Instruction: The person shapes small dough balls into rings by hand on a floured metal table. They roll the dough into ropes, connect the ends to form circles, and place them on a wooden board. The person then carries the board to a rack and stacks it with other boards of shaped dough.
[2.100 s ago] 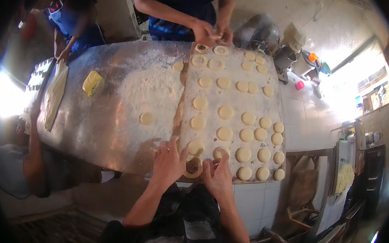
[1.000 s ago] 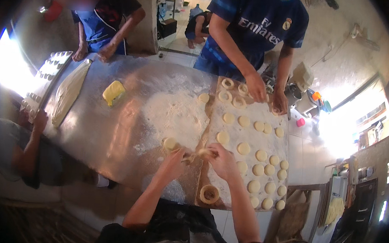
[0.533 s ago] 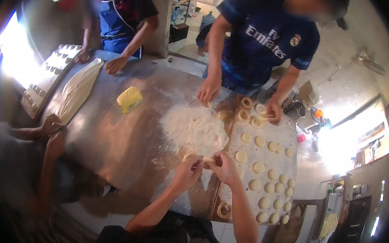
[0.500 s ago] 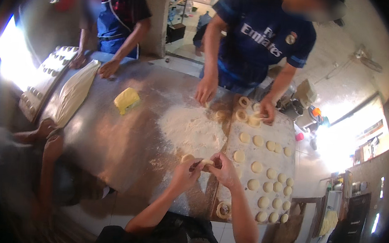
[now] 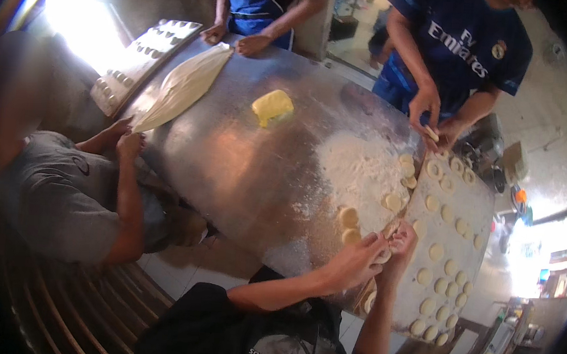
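Observation:
Fingers of my left hand (image 5: 358,260) and my right hand (image 5: 398,241) are closed on a small pale dough piece (image 5: 382,254) at the seam between the metal table (image 5: 225,160) and the floured board (image 5: 463,245). Just left of my hands, two dough discs (image 5: 349,217) lie at the edge of a flour patch (image 5: 340,168); more discs lie along its right side. The board holds rows of several dough discs (image 5: 436,251) and, at the far end, several dough rings (image 5: 447,182). Part of another ring shows beside my forearm at the near edge.
A co-worker opposite (image 5: 447,50) pinches a dough piece. Another in a blue apron (image 5: 253,4) and one in grey (image 5: 74,202) handle a long dough sheet (image 5: 181,87). A yellow block (image 5: 272,107) and a tray of pieces (image 5: 143,62) sit on the table. Slatted wood (image 5: 71,300) is lower left.
The view has turned left, so the scene sits farther right. My hands remain together on dough. More discs now lie on the flour, and the co-worker opposite has lifted a piece.

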`<state>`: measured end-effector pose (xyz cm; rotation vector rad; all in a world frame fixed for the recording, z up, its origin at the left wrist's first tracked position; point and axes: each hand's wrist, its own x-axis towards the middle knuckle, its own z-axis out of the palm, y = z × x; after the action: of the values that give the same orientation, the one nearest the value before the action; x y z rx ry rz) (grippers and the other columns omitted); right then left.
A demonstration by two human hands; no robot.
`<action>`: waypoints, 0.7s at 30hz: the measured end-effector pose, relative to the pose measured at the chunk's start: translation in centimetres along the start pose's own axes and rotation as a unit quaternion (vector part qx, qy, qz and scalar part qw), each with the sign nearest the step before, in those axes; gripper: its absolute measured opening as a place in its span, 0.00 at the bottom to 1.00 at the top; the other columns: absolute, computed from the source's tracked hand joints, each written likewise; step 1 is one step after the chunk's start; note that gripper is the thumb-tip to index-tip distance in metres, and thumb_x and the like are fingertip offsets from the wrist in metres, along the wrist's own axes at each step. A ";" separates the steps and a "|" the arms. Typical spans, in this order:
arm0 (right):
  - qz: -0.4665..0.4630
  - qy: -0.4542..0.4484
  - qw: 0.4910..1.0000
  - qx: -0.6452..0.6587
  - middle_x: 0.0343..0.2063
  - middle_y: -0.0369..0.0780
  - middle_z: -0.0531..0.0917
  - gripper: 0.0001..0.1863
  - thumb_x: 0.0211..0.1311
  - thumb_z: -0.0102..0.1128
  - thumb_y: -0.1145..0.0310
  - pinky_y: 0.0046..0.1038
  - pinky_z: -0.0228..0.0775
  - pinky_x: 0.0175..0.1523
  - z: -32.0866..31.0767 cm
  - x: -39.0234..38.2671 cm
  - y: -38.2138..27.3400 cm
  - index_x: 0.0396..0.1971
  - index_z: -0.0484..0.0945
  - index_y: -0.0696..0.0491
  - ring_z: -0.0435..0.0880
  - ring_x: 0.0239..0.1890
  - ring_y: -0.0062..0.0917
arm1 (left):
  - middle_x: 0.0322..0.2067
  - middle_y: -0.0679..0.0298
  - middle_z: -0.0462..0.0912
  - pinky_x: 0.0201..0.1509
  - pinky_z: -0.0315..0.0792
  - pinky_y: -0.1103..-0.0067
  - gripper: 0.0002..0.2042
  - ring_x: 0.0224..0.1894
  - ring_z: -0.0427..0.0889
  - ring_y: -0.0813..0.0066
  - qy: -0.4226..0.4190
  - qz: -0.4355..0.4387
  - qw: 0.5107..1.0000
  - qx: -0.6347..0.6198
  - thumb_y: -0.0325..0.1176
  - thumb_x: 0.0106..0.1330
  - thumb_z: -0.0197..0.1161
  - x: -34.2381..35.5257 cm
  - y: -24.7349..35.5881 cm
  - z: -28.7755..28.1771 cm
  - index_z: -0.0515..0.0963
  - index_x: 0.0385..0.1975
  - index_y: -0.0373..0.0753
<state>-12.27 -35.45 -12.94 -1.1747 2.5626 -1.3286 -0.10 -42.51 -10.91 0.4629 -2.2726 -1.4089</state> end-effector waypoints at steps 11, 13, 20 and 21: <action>0.158 -0.050 0.782 0.600 0.28 0.39 0.78 0.19 0.66 0.51 0.64 0.29 0.71 0.47 -7.2 -5.4 1.5 0.52 0.67 0.57 0.78 0.38 0.25 | 0.43 0.53 0.73 0.48 0.71 0.70 0.19 0.44 0.75 0.57 -0.052 0.123 0.971 -0.197 0.23 0.57 0.63 -1.4 2.0 4.0 0.67 0.48 0.39; 0.195 -0.026 0.743 0.640 0.25 0.38 0.77 0.20 0.68 0.47 0.58 0.29 0.71 0.44 -9.0 -6.3 2.0 0.53 0.67 0.56 0.77 0.36 0.25 | 0.38 0.56 0.75 0.47 0.71 0.72 0.18 0.40 0.76 0.59 -0.025 0.191 0.940 -0.280 0.34 0.57 0.66 -1.3 3.2 5.4 0.68 0.44 0.38; 0.192 0.099 0.851 0.478 0.29 0.41 0.76 0.32 0.74 0.35 0.43 0.29 0.70 0.45 -12.6 -7.3 -1.9 0.63 0.62 0.54 0.76 0.31 0.27 | 0.22 0.55 0.80 0.26 0.74 0.63 0.12 0.23 0.81 0.49 0.055 0.071 0.992 -0.088 0.41 0.76 0.45 -1.3 5.9 11.4 0.68 0.45 0.39; 0.197 0.074 0.841 0.499 0.32 0.42 0.77 0.34 0.73 0.35 0.41 0.26 0.70 0.44 -13.2 -7.4 -0.9 0.65 0.61 0.54 0.76 0.30 0.26 | 0.22 0.55 0.80 0.26 0.74 0.63 0.12 0.24 0.81 0.50 0.057 0.075 0.994 -0.051 0.41 0.76 0.46 -1.5 6.0 12.2 0.68 0.45 0.40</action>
<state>-10.95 -22.00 -6.16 -0.3235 1.5294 -2.1944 -5.46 -29.96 -10.52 0.3244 -2.0874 -1.3805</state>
